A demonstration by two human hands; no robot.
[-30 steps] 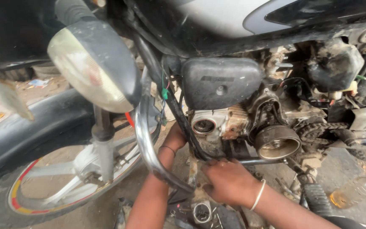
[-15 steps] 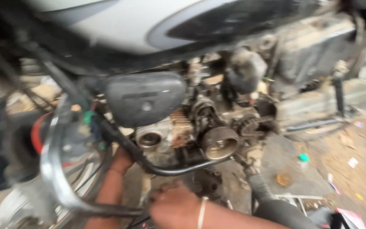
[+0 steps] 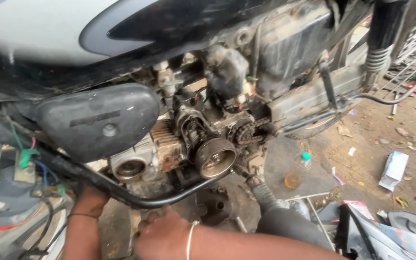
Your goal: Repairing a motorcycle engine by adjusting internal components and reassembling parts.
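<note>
A motorcycle stands in front of me with its engine point(image 3: 188, 139) stripped open, showing a round metal drum point(image 3: 215, 156), a chain sprocket point(image 3: 246, 131) and an open cylinder port point(image 3: 128, 168). My left hand point(image 3: 91, 201) reaches up behind the black frame tube point(image 3: 169, 198); only the wrist and forearm show, the fingers are hidden. My right hand point(image 3: 162, 233), a bangle on its wrist, sits just below that tube under the engine. Its fingers are curled against a dirty part, and what they grip is hidden.
A black side cover point(image 3: 97, 125) and the grey fuel tank point(image 3: 49, 33) hang above the hands. On the dirt ground to the right are a small bottle with a green cap point(image 3: 300, 171), a white box point(image 3: 393, 171) and litter. A rear shock spring point(image 3: 376, 58) is at top right.
The view has swung right: the headlamp and front wheel have gone out of view, and the rear of the motorcycle and the ground have come in. Both hands stay low under the engine.
</note>
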